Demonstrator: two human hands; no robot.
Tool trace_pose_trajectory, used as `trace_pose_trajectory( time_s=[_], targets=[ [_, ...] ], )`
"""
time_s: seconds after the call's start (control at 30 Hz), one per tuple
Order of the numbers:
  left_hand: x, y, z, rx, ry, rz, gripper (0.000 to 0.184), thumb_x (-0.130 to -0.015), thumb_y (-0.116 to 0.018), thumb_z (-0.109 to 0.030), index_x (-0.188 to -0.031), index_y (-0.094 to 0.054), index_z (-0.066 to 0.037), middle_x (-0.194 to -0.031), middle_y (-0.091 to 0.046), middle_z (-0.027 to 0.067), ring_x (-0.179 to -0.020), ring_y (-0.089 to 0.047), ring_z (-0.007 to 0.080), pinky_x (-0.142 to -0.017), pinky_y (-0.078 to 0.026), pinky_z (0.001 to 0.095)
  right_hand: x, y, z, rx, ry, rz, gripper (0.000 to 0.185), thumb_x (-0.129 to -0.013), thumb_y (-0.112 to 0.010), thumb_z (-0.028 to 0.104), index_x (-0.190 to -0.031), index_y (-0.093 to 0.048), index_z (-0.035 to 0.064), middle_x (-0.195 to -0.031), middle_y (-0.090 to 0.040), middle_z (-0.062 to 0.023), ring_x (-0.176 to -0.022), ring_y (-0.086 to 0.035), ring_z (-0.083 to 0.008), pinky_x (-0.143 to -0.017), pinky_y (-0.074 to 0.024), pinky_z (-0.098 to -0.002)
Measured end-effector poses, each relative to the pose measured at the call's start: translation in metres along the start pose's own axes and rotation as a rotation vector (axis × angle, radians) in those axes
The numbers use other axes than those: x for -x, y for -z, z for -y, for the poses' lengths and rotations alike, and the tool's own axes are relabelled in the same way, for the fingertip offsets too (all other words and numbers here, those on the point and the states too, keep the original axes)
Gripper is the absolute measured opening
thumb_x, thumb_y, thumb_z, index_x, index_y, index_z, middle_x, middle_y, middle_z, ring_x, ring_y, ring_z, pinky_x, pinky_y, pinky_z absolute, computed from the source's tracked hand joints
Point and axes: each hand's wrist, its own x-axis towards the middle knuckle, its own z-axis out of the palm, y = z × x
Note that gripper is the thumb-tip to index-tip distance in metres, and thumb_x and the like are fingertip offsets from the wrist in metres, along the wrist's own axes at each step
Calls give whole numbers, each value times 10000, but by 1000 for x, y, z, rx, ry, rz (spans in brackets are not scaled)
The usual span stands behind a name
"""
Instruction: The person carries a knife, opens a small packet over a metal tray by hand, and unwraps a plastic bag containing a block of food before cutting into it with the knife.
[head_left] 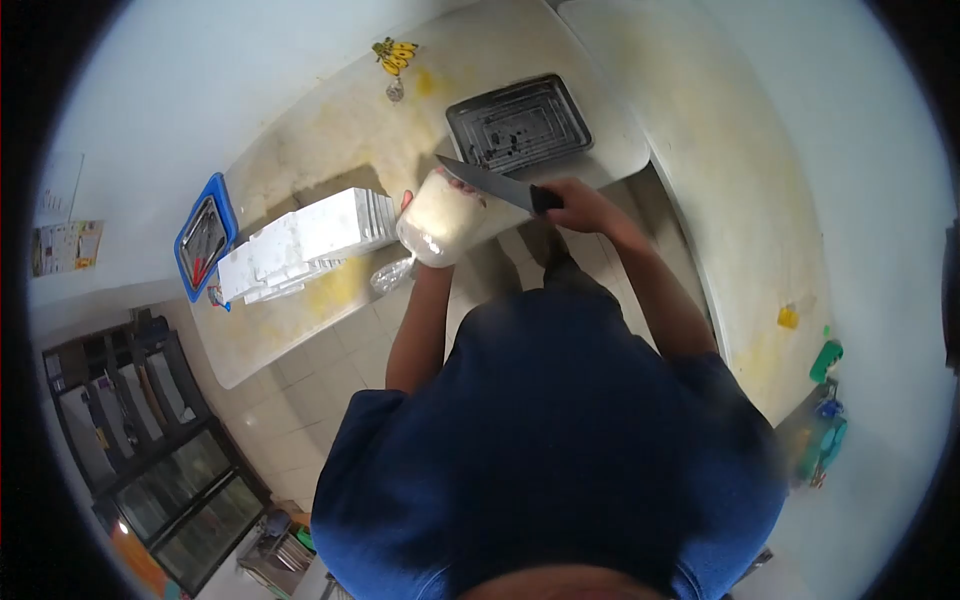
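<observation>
My right hand (575, 205) is closed around the black handle of a large kitchen knife (490, 184). Its broad blade points left, across the top of a clear plastic bag (435, 222) with pale, cream-coloured contents. My left hand (407, 200) supports this bag from beneath and behind, so most of the palm is hidden; fingertips show at its top and left edge. The bag's twisted end (392, 275) hangs at the lower left. Whether the blade touches the bag or the fingers, I cannot tell.
Left of the bag, a row of white boxes (300, 245) stands on the stained table (350, 110). A black tray (520, 125) lies beyond the knife, bananas (395, 55) at the back. Far left is a blue-rimmed tray (222, 190); another worktop (700, 150) runs along the right.
</observation>
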Motion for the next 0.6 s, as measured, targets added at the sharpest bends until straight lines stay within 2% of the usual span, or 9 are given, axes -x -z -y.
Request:
trace_pose_trajectory(
  time_s=[0.1, 0.13, 0.23, 0.27, 0.37, 0.4, 0.5, 0.53, 0.6],
  targets=[
    [1, -4, 2, 27, 67, 20, 724, -910, -445, -603, -1364, -477, -39, -1261, -577, 186, -1183, -527, 373, -1035, -390, 558, -5, -5, 15, 14, 43, 15, 358, -749, -623, 96, -1093, -640, 0, -923, -684, -206, -839, -665, -289, -790, -501, -374],
    [-1, 0, 1, -3, 50, -14, 718, -915, -445, -596, -1348, -482, -25, -1250, -596, 176, -1208, -531, 367, -1039, -408, 530, -6, -7, 21, 33, 72, -10, 340, -755, -625, 103, -1080, -641, 2, -929, -685, -190, -852, -662, -271, -792, -497, -371],
    [-12, 8, 7, 39, 18, 77, 658, -941, -446, -535, -1374, -470, -40, -1252, -581, 221, -1146, -563, 417, -1001, -422, 585, -5, -5, 47, -36, 11, 54, 318, -760, -622, 108, -1061, -641, 6, -920, -682, -187, -851, -659, -264, -790, -495, -376],
    [-15, 7, 8, -29, 35, 129, 606, -950, -442, -508, -1350, -487, -56, -1176, -574, 196, -1089, -556, 393, -984, -428, 564, -6, -12, 39, -52, 21, 45, 311, -759, -622, 112, -1051, -638, 7, -904, -679, -185, -835, -655, -277, -782, -495, -385],
    [-23, 3, 24, 51, 50, 180, 607, -933, -462, -534, -1313, -490, -61, -1141, -581, 193, -1058, -551, 361, -964, -438, 513, -3, -10, 43, 49, 10, 91, 320, -762, -618, 124, -1060, -637, 8, -902, -671, -200, -841, -648, -326, -781, -491, -399],
    [-21, -4, 24, 65, 59, 111, 588, -937, -449, -516, -1312, -483, -65, -1112, -560, 178, -1034, -525, 354, -957, -433, 508, -2, -10, 44, 57, 22, 60, 319, -770, -631, 145, -1057, -638, 5, -917, -669, -213, -854, -648, -347, -785, -491, -413],
    [-23, -12, 17, -16, 139, 184, 601, -927, -440, -511, -1317, -462, -55, -1111, -534, 170, -1048, -494, 336, -986, -413, 493, -1, -6, 46, 87, 50, 10, 328, -787, -655, 189, -1053, -639, -4, -949, -663, -242, -889, -643, -389, -802, -490, -441],
    [-22, -13, 19, -48, 110, 157, 528, -934, -471, -442, -1332, -477, -95, -1112, -526, 151, -1050, -487, 327, -997, -380, 494, -1, -5, 45, 95, 52, 23, 331, -787, -654, 189, -1054, -638, -7, -952, -662, -244, -896, -641, -391, -810, -488, -441],
    [-19, -9, 23, -82, 74, 121, 550, -936, -443, -476, -1328, -477, -92, -1126, -520, 152, -1051, -485, 326, -1001, -375, 495, 3, -11, 40, 91, 49, 35, 334, -789, -652, 189, -1055, -636, -12, -953, -661, -246, -907, -639, -394, -819, -486, -444]
  ],
)
